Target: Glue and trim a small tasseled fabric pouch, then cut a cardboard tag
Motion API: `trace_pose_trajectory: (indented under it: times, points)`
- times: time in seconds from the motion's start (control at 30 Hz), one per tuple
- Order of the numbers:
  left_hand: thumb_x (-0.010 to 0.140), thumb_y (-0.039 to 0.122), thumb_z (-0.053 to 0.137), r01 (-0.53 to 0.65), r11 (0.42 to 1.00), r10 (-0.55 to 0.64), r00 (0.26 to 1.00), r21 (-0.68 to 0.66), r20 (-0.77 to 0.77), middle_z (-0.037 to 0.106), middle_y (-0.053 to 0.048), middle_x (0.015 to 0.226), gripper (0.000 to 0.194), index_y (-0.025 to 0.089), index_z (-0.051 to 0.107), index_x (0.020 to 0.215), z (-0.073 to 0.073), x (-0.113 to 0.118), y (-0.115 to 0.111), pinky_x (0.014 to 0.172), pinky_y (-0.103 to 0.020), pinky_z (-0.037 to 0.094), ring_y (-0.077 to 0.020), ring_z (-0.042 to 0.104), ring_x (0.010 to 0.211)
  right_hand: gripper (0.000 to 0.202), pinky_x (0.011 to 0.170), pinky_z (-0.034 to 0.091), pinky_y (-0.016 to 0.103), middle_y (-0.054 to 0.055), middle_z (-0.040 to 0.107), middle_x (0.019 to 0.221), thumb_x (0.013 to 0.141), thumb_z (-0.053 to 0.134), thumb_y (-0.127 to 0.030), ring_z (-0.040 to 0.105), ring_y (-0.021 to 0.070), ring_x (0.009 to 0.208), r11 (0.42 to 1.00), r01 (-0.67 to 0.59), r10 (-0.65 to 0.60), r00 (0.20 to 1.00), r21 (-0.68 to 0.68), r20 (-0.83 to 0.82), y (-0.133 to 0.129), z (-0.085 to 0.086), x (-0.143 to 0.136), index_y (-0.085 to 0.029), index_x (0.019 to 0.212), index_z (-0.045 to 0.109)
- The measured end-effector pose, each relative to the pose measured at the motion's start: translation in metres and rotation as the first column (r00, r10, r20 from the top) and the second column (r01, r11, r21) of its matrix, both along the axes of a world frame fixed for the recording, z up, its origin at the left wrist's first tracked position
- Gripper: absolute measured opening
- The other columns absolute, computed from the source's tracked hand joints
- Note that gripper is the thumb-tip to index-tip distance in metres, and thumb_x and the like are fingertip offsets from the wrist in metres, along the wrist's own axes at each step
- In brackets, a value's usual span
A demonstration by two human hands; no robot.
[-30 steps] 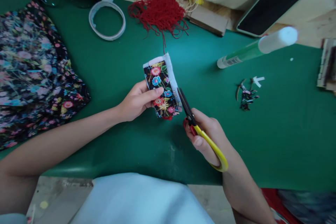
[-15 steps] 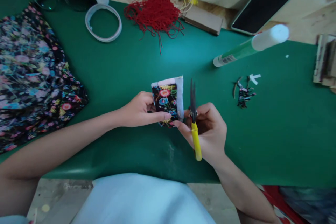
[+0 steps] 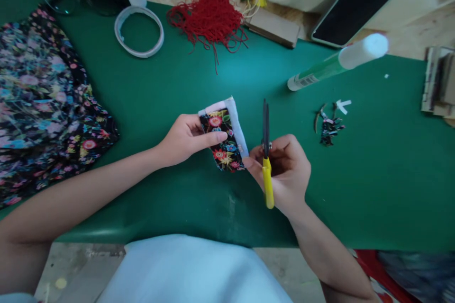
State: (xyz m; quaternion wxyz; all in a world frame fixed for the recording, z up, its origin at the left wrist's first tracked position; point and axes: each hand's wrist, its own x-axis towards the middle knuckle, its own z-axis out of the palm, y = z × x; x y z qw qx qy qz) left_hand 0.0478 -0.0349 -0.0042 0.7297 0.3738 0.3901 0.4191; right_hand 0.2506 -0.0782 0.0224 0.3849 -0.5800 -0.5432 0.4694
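My left hand (image 3: pixel 185 139) pinches a small piece of black floral fabric (image 3: pixel 232 149) from its left side, thumb flat across the front. A pale strip edges the fabric along its top and right side. My right hand (image 3: pixel 286 170) is closed around small scissors (image 3: pixel 266 151) with yellow handles, their dark blades pointing away from me and close together. The thumb tip of that hand touches the fabric's lower right corner. Some right-hand fingers are hidden behind the scissors.
A green mat (image 3: pixel 159 203) covers the table. Floral cloth (image 3: pixel 53 104) lies left; a tape roll (image 3: pixel 115 33) and red cords (image 3: pixel 209 21) are at the back. On the right are a glue stick (image 3: pixel 320 71), fabric scraps (image 3: pixel 330 130) and a dark-screened device (image 3: pixel 366 0).
The fabric has tilted, its top leaning left, and more of its lower part shows. My left thumb sits higher on it. The scissors have moved slightly right and up with my right hand.
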Motion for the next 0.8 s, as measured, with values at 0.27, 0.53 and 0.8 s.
trace_pose_trajectory:
  times: [0.27, 0.53, 0.8]
  points:
    - [0.066, 0.037, 0.09, -0.11, 0.966, 0.161, 0.963, -0.233, 0.215, 0.074, 0.003, 0.072, 0.031, 0.018, 0.07, 0.08, 0.009, 0.0, 0.007, 0.072, -0.029, 0.064, -0.0166, 0.075, 0.07, 0.048, 0.044, 0.023, 0.023, -0.01, 0.034, 0.057, 0.075, 0.081, -0.045, 0.026, 0.0071, 0.049, 0.876, -0.48, 0.458, 0.854, 0.037, 0.245, 0.014, 0.018, 0.025, -0.024, 0.079, 0.038]
    - [0.072, 0.032, 0.085, -0.2, 0.937, 0.275, 0.929, -0.287, 0.248, 0.074, 0.006, 0.077, 0.024, 0.021, 0.068, 0.083, 0.007, -0.002, 0.01, 0.072, -0.026, 0.062, -0.0153, 0.074, 0.075, 0.045, 0.042, 0.023, 0.023, -0.009, 0.036, 0.057, 0.082, 0.073, -0.047, 0.028, 0.0072, 0.047, 0.831, -0.55, 0.548, 0.79, -0.076, 0.274, 0.017, 0.018, 0.026, -0.024, 0.079, 0.035]
    - [0.066, 0.033, 0.09, -0.183, 0.949, 0.255, 0.924, -0.257, 0.284, 0.073, 0.006, 0.071, 0.027, 0.019, 0.07, 0.078, 0.009, -0.001, 0.009, 0.062, -0.022, 0.06, -0.0118, 0.071, 0.064, 0.045, 0.043, 0.022, 0.023, -0.01, 0.034, 0.054, 0.083, 0.071, -0.049, 0.029, 0.0074, 0.045, 0.812, -0.563, 0.584, 0.778, -0.157, 0.23, 0.016, 0.019, 0.024, -0.024, 0.077, 0.033]
